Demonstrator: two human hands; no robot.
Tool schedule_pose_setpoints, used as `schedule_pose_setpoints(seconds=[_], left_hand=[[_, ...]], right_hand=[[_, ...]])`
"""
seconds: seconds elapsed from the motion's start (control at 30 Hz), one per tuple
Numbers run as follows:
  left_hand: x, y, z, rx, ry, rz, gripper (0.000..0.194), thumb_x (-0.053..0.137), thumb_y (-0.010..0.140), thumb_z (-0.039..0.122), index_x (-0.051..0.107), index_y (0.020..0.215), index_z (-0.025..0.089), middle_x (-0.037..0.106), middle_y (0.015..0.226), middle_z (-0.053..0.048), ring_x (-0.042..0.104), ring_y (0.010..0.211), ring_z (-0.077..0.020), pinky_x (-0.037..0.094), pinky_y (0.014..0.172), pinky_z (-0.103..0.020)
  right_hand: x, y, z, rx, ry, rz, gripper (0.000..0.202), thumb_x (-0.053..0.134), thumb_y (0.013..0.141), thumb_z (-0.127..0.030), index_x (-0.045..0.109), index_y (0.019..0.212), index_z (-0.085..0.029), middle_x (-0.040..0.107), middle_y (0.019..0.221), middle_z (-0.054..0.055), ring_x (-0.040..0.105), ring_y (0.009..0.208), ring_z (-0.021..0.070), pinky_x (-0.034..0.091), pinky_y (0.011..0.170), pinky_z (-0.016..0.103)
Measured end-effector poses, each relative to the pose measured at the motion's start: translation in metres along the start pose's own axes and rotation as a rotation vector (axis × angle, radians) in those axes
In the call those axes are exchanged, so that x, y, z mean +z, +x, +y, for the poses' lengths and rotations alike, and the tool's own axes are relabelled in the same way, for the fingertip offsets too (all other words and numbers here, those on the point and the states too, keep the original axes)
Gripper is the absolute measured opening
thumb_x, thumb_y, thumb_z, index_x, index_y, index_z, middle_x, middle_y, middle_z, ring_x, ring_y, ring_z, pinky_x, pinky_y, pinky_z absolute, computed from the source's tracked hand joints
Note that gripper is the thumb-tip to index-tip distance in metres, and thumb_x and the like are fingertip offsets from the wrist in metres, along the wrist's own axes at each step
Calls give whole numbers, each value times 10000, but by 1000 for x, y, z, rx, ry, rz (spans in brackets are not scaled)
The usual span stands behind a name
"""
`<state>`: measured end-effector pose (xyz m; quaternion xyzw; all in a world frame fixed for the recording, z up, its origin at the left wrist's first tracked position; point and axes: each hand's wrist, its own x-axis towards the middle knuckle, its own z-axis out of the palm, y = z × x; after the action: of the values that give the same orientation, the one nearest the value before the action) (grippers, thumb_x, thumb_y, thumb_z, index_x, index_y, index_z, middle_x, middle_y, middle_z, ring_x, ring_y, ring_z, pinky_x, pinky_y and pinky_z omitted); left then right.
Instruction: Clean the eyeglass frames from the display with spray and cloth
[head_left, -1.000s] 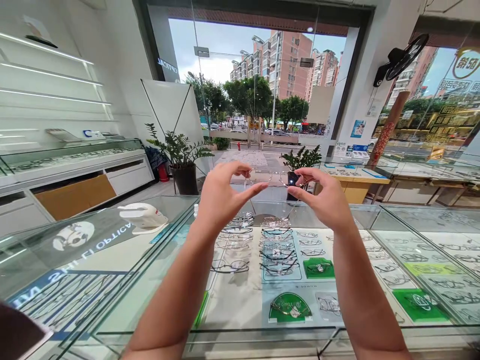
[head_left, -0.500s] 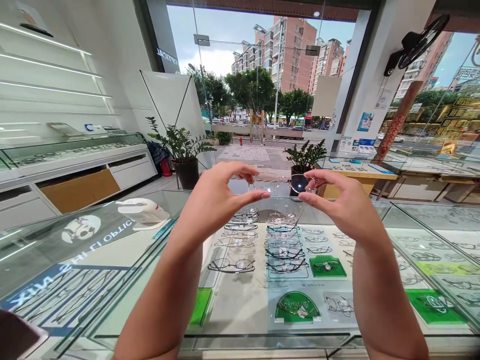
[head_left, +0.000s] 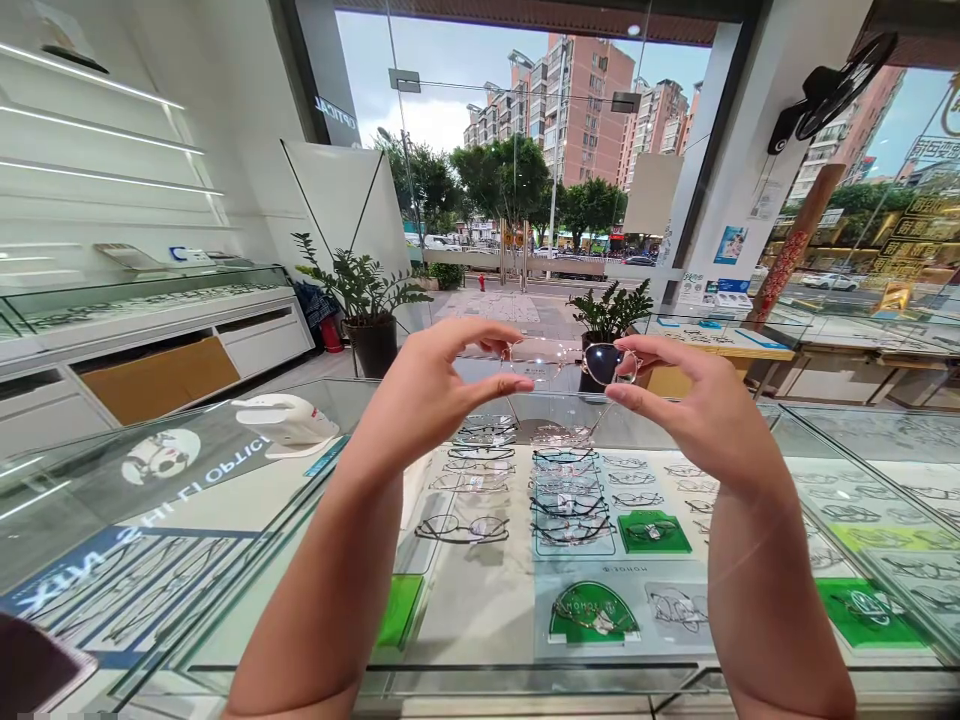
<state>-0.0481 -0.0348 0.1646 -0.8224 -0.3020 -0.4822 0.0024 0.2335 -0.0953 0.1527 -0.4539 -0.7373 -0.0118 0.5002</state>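
A pair of thin-rimmed eyeglasses (head_left: 579,362) is held up in front of me, above the glass counter (head_left: 480,682). My left hand (head_left: 450,385) pinches the left side of the frame between thumb and fingers. At the right side, my right hand (head_left: 675,385) grips the rim near the hinge with thumb and forefinger. Through the right lens a dark plant pot shows. The temples point down and back toward the counter, partly lost against the background. Below, inside the case, lie rows of eyeglasses (head_left: 463,528).
Green display cards (head_left: 656,532) lie under the glass. A white device (head_left: 285,425) stands on the counter at left. Potted plants (head_left: 373,345) stand beyond it, before the glass doors. A black fan (head_left: 836,90) hangs at upper right. A dark object (head_left: 37,665) sits at lower left.
The eyeglasses have tilted slightly and shifted a little to the right, with the right lens more visible. My right hand has moved slightly rightward; both hands keep their hold.
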Motion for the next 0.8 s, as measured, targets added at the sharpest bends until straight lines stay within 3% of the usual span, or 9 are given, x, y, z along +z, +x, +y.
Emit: schedule_pose_setpoints(seconds=[0.43, 0.57, 0.67, 0.8], left_hand=[[3, 3, 4, 66, -5, 11, 399, 871, 795, 476, 748, 1089, 237, 766, 1018, -27, 718, 966, -205, 567, 927, -364], [3, 2, 6, 80, 13, 2, 424, 876, 800, 453, 749, 1100, 182, 763, 1000, -25, 708, 946, -181, 564, 929, -340], [2, 3, 10, 13, 65, -62, 505, 816, 849, 509, 727, 1156, 117, 755, 1058, -33, 699, 1004, -174, 555, 969, -340], [2, 4, 11, -19, 128, -118, 589, 571, 975, 593, 710, 1196, 65, 724, 1087, -32, 711, 1091, -224, 532, 986, -423]], right_hand=[[-2, -2, 2, -58, -66, 35, 457, 798, 871, -506, 739, 1246, -254, 784, 1112, 73, 741, 1015, 273, 582, 989, 515], [-3, -4, -2, -47, -72, 20, 450, 808, 864, -488, 740, 1235, -242, 778, 1110, 56, 744, 1007, 271, 586, 980, 502], [-3, -3, -4, -9, -97, -10, 457, 812, 863, -479, 737, 1239, -229, 766, 1120, 56, 742, 1025, 284, 578, 983, 495], [-3, 0, -6, -5, -165, -39, 404, 821, 867, -441, 739, 1215, -252, 776, 1120, 76, 745, 1040, 276, 586, 934, 434]])
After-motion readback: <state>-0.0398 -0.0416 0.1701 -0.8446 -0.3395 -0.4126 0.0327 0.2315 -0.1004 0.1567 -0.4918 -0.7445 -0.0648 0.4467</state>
